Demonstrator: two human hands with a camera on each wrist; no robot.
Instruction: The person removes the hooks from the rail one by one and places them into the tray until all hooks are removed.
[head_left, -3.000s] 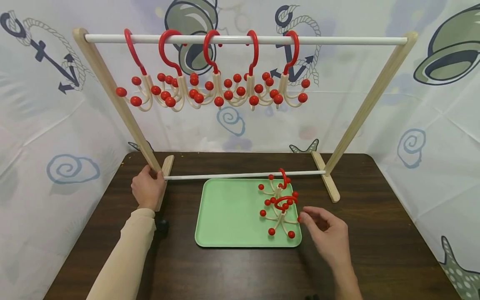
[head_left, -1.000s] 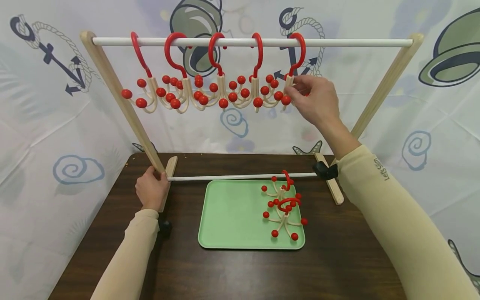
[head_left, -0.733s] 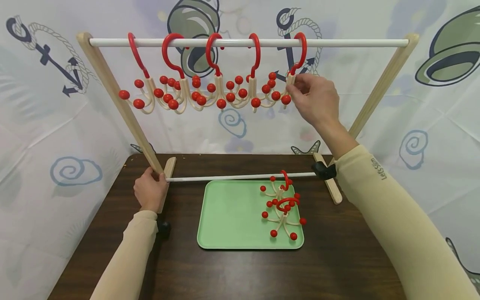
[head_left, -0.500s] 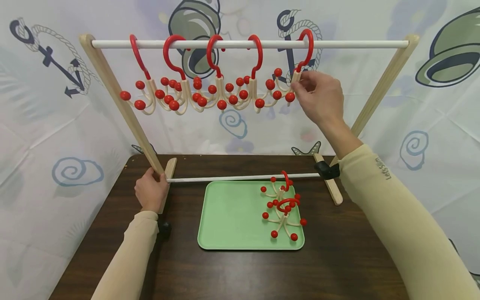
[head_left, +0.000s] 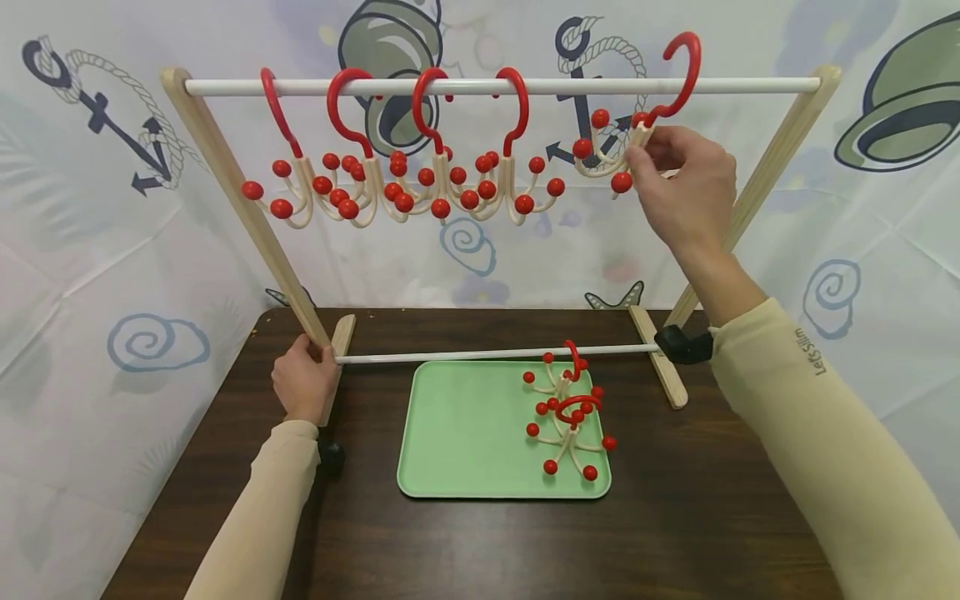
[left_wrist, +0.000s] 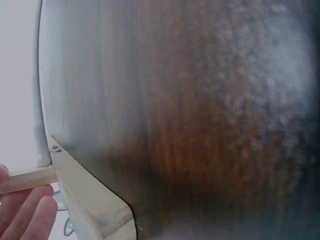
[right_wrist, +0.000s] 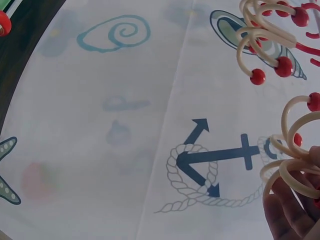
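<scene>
My right hand (head_left: 686, 183) pinches the beige stem of a multi-arm hanger (head_left: 637, 140) with red ball tips. This hanger leans to the right, its red hook (head_left: 693, 67) off the white rod (head_left: 750, 86) and its tip above it. In the right wrist view its curved arms spread round my fingers (right_wrist: 285, 212). Low at the left, my left hand (head_left: 303, 383) grips the wooden upright (head_left: 281, 271) of the rack near its foot; the left wrist view has the fingers (left_wrist: 32, 215) curled round the wood. Several like hangers (head_left: 440, 171) hang on the rod's left and middle.
On the dark table (head_left: 465, 550) a green tray (head_left: 457, 433) lies in front of the rack's lower rod (head_left: 480, 354). Two more hangers (head_left: 567, 433) stand at its right side, a ball reaching past the rim. The right upright (head_left: 757, 175) is behind my right arm.
My right hand went up from beside the tray to the rightmost hanger, pinched it, lifted its hook off the rod and moved it right, tilting it. The left hand kept its grip.
</scene>
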